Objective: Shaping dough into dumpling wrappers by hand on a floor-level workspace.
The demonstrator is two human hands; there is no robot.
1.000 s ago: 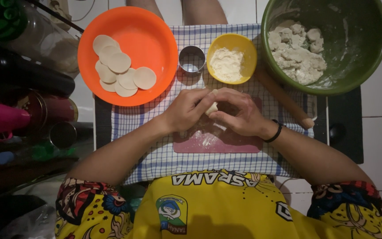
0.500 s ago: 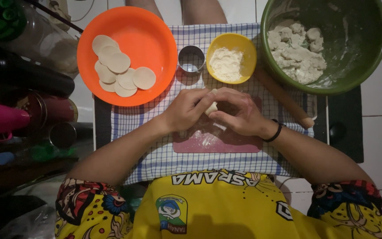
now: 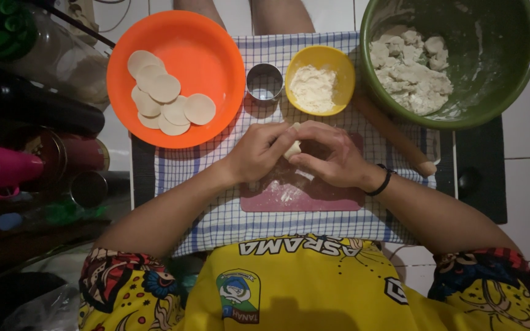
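— What's nearest the camera?

— A yellow shirt with patterned sleeves (image 3: 127, 294), then both forearms reaching out over a blue-and-white checked cloth (image 3: 216, 217). On the cloth lies a pink board (image 3: 314, 197), dusted with flour.

— And the hands?

— They meet just above the board. The left hand (image 3: 256, 152) and right hand (image 3: 331, 156) are curled toward each other, fingertips pressed together on a small lump of dough (image 3: 293, 147) — it shows as a pale bit between them, mostly hidden by the fingers. The right wrist wears a dark band (image 3: 380, 182).

— Anything beside them?

— A wooden rolling pin (image 3: 400, 141) lies slantwise to the right of the right hand, on the cloth, its far end running toward the green bowl.

— Farther out?

— Just beyond the hands stand a round metal cutter (image 3: 264, 82) and a yellow bowl (image 3: 320, 55) holding flour, side by side. Left of the cutter is an orange plate (image 3: 210, 55) with several flat dough rounds (image 3: 165, 101), overlapping. At the far right a large green bowl (image 3: 498, 79) holds a rough mass of dough. Along the left edge, in shadow, sit dark bottles and a pink cup (image 3: 4, 171).
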